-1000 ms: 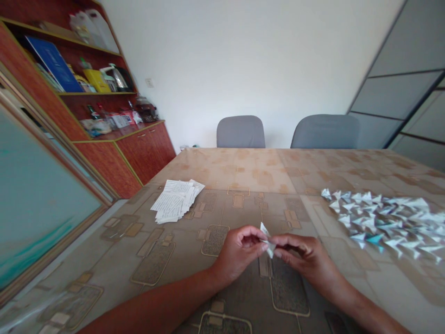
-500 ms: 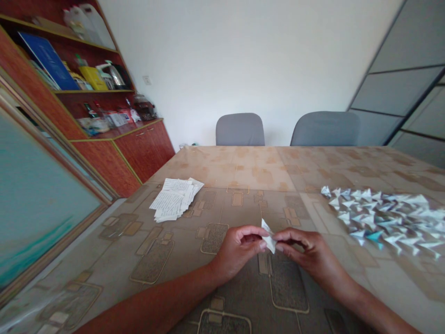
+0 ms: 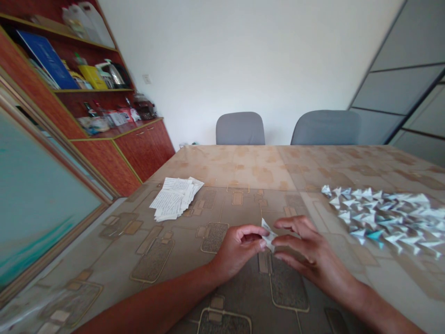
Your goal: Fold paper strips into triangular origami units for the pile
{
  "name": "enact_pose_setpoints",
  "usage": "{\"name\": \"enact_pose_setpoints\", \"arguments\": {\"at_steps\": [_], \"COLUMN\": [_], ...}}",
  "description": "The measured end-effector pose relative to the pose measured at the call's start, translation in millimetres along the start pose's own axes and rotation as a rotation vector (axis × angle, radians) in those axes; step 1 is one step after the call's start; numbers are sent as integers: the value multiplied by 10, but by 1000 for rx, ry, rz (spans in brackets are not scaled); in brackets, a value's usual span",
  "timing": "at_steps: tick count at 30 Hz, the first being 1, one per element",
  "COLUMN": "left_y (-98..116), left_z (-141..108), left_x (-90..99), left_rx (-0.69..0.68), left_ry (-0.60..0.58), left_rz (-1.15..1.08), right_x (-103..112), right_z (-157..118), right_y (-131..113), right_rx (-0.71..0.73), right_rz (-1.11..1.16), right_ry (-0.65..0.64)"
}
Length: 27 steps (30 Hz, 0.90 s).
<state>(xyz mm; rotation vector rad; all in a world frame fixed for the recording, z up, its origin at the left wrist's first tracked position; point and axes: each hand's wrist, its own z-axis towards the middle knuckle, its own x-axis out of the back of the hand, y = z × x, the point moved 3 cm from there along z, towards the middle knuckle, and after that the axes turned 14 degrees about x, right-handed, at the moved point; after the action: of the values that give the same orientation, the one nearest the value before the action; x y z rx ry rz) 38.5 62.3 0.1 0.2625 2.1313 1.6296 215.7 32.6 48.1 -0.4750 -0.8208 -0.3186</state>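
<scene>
A small folded piece of white paper (image 3: pixel 268 235) with a pointed top is pinched between the thumb and forefinger of my left hand (image 3: pixel 238 250). My right hand (image 3: pixel 309 250) is just to its right, fingers spread apart; one fingertip is at or very near the paper's right edge, and I cannot tell whether it touches. Over on the right of the table lie rows of many small folded paper pieces (image 3: pixel 378 215), mostly white, one of them teal. A stack of printed paper slips (image 3: pixel 175 198) lies to the left, beyond my left hand.
The table (image 3: pixel 243 167) has a patterned cover. Two grey chairs (image 3: pixel 239 129) stand at its far side, before a white wall. A red-brown cabinet (image 3: pixel 139 148) with loaded shelves stands at the left, and grey panels (image 3: pixel 399 88) rise at the right.
My right hand has let go of its pinch on the folded paper, and its fingers have spread. The left hand still holds the paper in the same place.
</scene>
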Motion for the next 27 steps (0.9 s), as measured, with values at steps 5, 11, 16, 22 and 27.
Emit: {"name": "enact_pose_setpoints", "arguments": {"at_steps": [5,11,16,22,27], "left_y": [-20,-37,-49,-51,-47], "left_z": [9,11,11,15,22], "left_x": [6,9,-2,-9,-2], "left_rx": [13,25,6,14,12], "left_ry": [-2,-14,-47,-35,-20], "left_rz": [5,52,51,44,57], "right_x": [-16,-12,-7,-4,-3], "right_z": [10,29,46,47,54], "right_y": [-6,-14,-34,-44,-33], "right_rx": [35,12,18,67,88], "right_rz": [-37,14,28,43,18], "right_ry": [-68,-83,-68,-112,-105]}}
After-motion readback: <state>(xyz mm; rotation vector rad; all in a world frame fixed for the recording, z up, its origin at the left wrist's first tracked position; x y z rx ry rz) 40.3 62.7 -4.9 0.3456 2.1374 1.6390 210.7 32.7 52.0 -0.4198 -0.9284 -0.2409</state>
